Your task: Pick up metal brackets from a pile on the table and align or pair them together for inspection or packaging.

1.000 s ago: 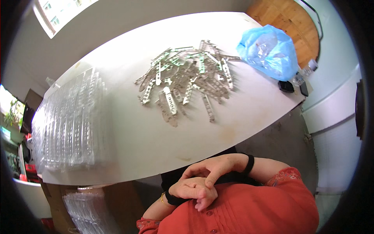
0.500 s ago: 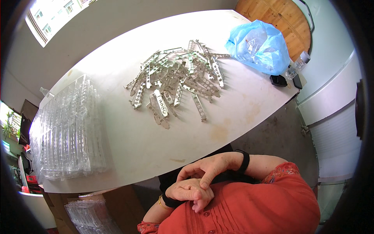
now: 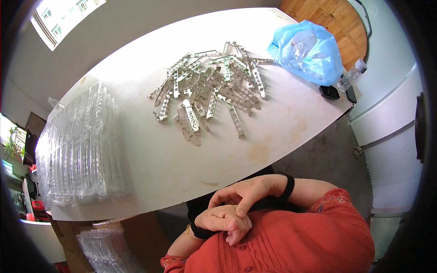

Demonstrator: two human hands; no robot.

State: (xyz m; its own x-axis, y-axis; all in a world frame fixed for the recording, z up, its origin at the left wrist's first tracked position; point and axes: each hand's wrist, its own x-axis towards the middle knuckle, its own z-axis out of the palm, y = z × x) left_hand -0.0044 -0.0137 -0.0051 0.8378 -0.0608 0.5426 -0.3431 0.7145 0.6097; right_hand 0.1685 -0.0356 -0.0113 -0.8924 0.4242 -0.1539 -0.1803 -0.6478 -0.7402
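Head view: a loose heap of metal strips lies on the far middle of the white table, and neither hand touches it. The left hand rests against the red top, its fingers part hidden, so how tightly they curl I cannot tell. The right hand lies loosely over it, thumb and fingers spread apart, touching the left hand and holding no strip. By my judgement little or nothing is done: the strips lie crossed and unsorted, the whole heap is left, and whether any sit inside the stacked clear trays at the left cannot be made out through the glare. The strips look thin and stiff, grey and shiny, long and narrow, with rows of round holes and shaped ends. The trays are glossy, see-through and ribbed. Far right, a crumpled, translucent blue bag sits near a clear bottle and a small black box
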